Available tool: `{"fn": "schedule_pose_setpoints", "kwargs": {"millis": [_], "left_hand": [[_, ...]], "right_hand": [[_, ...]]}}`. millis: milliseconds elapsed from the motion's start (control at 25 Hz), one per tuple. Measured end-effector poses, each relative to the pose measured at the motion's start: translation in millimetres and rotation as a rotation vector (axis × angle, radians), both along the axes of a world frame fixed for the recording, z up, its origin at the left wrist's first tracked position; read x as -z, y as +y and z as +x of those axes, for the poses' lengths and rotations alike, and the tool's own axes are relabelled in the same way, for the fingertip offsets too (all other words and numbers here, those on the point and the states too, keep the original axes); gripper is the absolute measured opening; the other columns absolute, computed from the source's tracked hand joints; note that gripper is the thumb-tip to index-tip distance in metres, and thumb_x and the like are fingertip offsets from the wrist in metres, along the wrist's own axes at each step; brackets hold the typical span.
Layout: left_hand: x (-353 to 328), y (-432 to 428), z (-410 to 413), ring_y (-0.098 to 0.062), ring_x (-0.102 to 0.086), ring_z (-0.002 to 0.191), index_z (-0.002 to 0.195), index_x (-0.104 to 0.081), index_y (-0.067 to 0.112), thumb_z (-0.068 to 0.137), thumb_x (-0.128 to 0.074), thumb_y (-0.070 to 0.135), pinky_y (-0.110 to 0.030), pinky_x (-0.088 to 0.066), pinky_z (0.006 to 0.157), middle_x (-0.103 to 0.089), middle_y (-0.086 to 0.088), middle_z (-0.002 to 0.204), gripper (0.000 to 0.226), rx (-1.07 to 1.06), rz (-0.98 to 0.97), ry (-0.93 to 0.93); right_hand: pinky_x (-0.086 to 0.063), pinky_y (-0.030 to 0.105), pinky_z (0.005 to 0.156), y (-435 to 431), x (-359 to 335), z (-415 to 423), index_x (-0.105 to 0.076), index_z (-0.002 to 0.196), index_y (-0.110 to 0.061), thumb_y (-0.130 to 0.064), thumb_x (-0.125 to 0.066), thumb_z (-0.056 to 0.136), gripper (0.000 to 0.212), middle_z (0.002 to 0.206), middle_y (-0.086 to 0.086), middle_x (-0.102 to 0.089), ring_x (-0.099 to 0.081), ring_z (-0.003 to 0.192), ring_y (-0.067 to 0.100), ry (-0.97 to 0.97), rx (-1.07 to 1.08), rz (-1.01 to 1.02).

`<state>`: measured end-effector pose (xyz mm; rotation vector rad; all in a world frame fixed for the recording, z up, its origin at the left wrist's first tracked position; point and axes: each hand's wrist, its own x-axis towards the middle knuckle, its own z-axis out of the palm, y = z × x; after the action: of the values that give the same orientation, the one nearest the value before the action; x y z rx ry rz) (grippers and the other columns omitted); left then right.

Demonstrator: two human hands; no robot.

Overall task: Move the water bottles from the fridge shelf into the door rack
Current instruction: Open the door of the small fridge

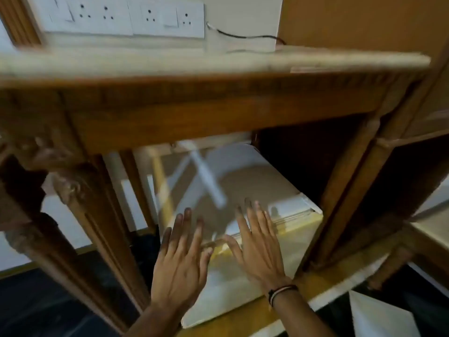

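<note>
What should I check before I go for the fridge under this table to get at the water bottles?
1. Left hand empty, fingers spread: ok.
2. Right hand empty, fingers spread: ok.
3. Fridge in reach under the wooden table: ok.
4. Fridge door open: cannot tell, picture blurred.
5. Water bottles in sight: not ok, none visible.
6. Door rack in sight: not ok, not visible.

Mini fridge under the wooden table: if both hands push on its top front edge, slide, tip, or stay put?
The mini fridge looks boxy and squat, so tipping seems unlikely. It sits tight between the table legs, so it would probably slide straight back, if at all. Both the left hand and right hand are flat and open; the glossy top may feel slippery.
</note>
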<state>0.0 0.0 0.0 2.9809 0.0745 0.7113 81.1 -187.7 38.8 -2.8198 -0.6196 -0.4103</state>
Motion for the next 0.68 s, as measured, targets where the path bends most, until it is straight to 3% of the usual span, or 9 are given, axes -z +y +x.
{"fn": "schedule_pose_setpoints", "kwargs": {"millis": [120, 240, 480, 600, 680], "left_hand": [[35, 5, 18, -0.035, -0.047, 0.162, 0.167, -0.054, 0.010, 0.117, -0.026, 0.046, -0.049, -0.038, 0.130, -0.041, -0.015, 0.177, 0.067, -0.065, 0.023, 0.013], [51, 1, 23, -0.036, -0.056, 0.156, 0.162, -0.061, 0.011, 0.112, -0.031, 0.040, -0.054, -0.047, 0.123, -0.054, -0.017, 0.170, 0.065, -0.113, 0.049, 0.061], [34, 2, 19, -0.030, -0.031, 0.170, 0.176, -0.034, 0.020, 0.097, 0.007, 0.049, -0.048, -0.026, 0.136, -0.029, -0.012, 0.184, 0.093, -0.075, 0.041, 0.200], [26, 5, 19, -0.029, -0.018, 0.174, 0.178, -0.022, 0.021, 0.088, 0.013, 0.055, -0.048, -0.019, 0.140, -0.016, -0.011, 0.187, 0.102, -0.046, 0.018, 0.264], [16, 9, 22, -0.027, -0.002, 0.177, 0.181, -0.009, 0.020, 0.097, 0.007, 0.061, -0.048, -0.008, 0.142, -0.001, -0.010, 0.189, 0.094, -0.020, -0.018, 0.354]], "right_hand": [[-0.020, 0.043, 0.121, 18, 43, 19, -0.033, 0.156, -0.020, -0.062, -0.016, 0.101, 0.071, 0.164, 0.007, -0.027, -0.021, 0.153, 0.026, -0.082, 0.021, -0.051], [-0.030, 0.039, 0.115, 24, 68, 23, -0.051, 0.145, -0.020, -0.045, -0.029, 0.098, 0.058, 0.152, 0.003, -0.048, -0.040, 0.142, 0.023, -0.164, 0.027, -0.037], [-0.035, 0.040, 0.113, 22, 71, 11, -0.056, 0.139, -0.018, -0.031, -0.035, 0.091, 0.054, 0.146, 0.002, -0.054, -0.046, 0.137, 0.024, -0.222, 0.044, -0.035], [-0.037, 0.040, 0.112, 23, 69, 3, -0.055, 0.140, -0.018, -0.031, -0.031, 0.091, 0.057, 0.148, 0.000, -0.053, -0.045, 0.139, 0.023, -0.154, 0.067, -0.028], [-0.038, 0.039, 0.112, 16, 66, -6, -0.053, 0.143, -0.019, -0.032, -0.029, 0.091, 0.059, 0.151, -0.001, -0.051, -0.043, 0.141, 0.021, -0.117, 0.054, -0.021]]}}
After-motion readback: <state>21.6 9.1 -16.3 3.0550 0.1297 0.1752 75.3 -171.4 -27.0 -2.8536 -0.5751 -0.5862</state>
